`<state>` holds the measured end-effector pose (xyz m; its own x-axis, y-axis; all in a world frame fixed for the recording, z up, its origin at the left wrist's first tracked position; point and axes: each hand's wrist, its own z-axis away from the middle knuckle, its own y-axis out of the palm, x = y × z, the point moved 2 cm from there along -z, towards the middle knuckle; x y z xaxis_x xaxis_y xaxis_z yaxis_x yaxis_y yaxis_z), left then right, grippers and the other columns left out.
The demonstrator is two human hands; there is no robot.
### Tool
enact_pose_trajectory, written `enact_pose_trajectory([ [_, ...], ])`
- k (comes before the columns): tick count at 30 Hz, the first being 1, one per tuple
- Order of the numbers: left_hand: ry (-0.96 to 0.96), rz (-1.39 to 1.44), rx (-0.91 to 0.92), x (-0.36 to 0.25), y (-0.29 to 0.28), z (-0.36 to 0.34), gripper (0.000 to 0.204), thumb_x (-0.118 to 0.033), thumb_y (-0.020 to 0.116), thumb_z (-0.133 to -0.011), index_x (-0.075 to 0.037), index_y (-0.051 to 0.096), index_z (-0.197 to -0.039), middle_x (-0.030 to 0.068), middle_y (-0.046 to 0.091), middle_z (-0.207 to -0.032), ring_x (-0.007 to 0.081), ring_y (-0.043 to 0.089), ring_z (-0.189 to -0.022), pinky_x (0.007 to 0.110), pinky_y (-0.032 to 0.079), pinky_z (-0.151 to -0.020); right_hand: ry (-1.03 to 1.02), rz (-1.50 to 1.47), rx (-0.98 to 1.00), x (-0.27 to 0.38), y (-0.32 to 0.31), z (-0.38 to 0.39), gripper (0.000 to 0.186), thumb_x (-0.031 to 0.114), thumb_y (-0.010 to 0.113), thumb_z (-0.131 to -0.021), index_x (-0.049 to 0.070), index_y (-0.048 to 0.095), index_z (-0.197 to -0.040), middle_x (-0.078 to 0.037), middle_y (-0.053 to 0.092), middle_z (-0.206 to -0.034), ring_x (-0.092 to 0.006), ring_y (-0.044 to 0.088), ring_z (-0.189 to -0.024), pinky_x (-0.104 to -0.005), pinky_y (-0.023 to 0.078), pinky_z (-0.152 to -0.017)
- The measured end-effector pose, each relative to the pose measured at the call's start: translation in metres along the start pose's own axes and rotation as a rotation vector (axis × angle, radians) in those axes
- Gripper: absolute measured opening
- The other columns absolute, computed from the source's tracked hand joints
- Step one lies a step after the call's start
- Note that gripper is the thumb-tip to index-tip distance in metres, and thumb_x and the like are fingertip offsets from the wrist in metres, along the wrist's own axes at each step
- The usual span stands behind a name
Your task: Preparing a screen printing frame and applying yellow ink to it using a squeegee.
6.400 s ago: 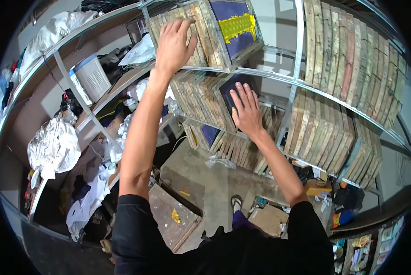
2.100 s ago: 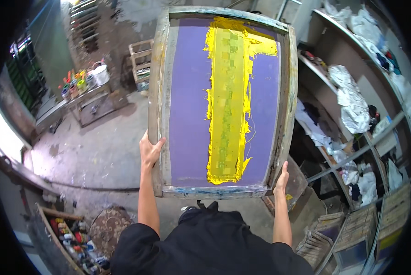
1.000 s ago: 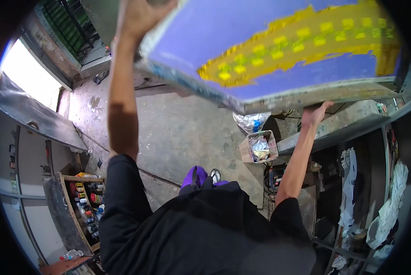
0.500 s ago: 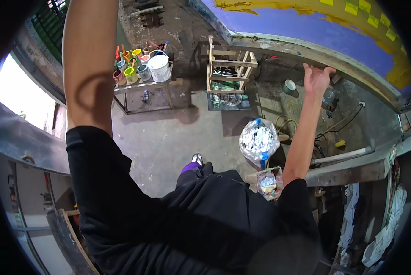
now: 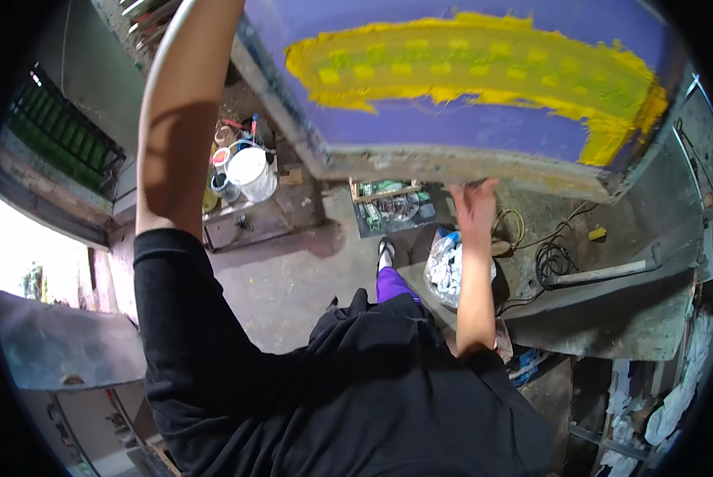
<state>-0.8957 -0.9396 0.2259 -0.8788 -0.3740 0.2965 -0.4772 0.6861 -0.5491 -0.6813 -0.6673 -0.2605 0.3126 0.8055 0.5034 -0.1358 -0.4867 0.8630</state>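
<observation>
I carry a large wooden-framed printing screen [image 5: 468, 87] raised in front of my head; its mesh is purple with a broad yellow ink stripe. My right hand [image 5: 475, 205] grips the frame's near wooden edge from below. My left arm [image 5: 177, 119] in a black sleeve reaches up along the screen's left side; its hand is out of sight past the top of the picture. Below are my black shirt and one foot on the concrete floor [image 5: 293, 278].
A white bucket [image 5: 251, 173] and paint pots stand on a low bench at the left. Ahead lie a wooden crate [image 5: 390, 203], a plastic bag of white scraps [image 5: 450, 269], coiled cable [image 5: 553, 259] and a grey slab [image 5: 611, 318]. Bright opening at far left.
I pulled the screen from a shelf of stacked screens, turned away and carried it raised across the workshop. Over the last second the bench, crate and bag have come into view below.
</observation>
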Motion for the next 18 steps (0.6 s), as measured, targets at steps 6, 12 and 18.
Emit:
enact_pose_trajectory([
  [6,-0.334,-0.077,0.358,0.078,0.194,0.089,0.067,-0.025,0.08,-0.073,-0.002,0.054,-0.131,0.0196,0.059,-0.125,0.0345,0.055,-0.117,0.04,0.042,-0.102,0.338,-0.138,-0.468,-0.067,-0.048,-0.034,0.059,0.049,0.044,-0.101,0.001,0.042,-0.136,-0.012,0.052,-0.127,-0.0339,0.055,-0.112,-0.0644,0.036,-0.107],
  [12,-0.442,-0.093,0.433,0.171,0.327,0.204,0.047,-0.019,0.076,-0.071,-0.004,0.067,-0.114,0.0198,0.069,-0.11,0.0364,0.064,-0.105,0.045,0.051,-0.091,0.554,-0.071,-0.518,-0.122,-0.074,-0.066,0.051,0.045,0.047,-0.101,0.002,0.046,-0.129,-0.008,0.053,-0.109,-0.0283,0.058,-0.094,-0.0589,0.043,-0.103],
  [18,-0.633,-0.027,0.733,0.183,0.413,0.305,0.053,-0.021,0.074,-0.061,-0.005,0.069,-0.11,0.0175,0.069,-0.108,0.0348,0.065,-0.101,0.042,0.052,-0.088,0.607,-0.112,-0.62,-0.155,-0.105,-0.077,0.044,0.038,0.051,-0.101,0.006,0.047,-0.13,-0.01,0.055,-0.121,-0.0282,0.058,-0.105,-0.0562,0.049,-0.096],
])
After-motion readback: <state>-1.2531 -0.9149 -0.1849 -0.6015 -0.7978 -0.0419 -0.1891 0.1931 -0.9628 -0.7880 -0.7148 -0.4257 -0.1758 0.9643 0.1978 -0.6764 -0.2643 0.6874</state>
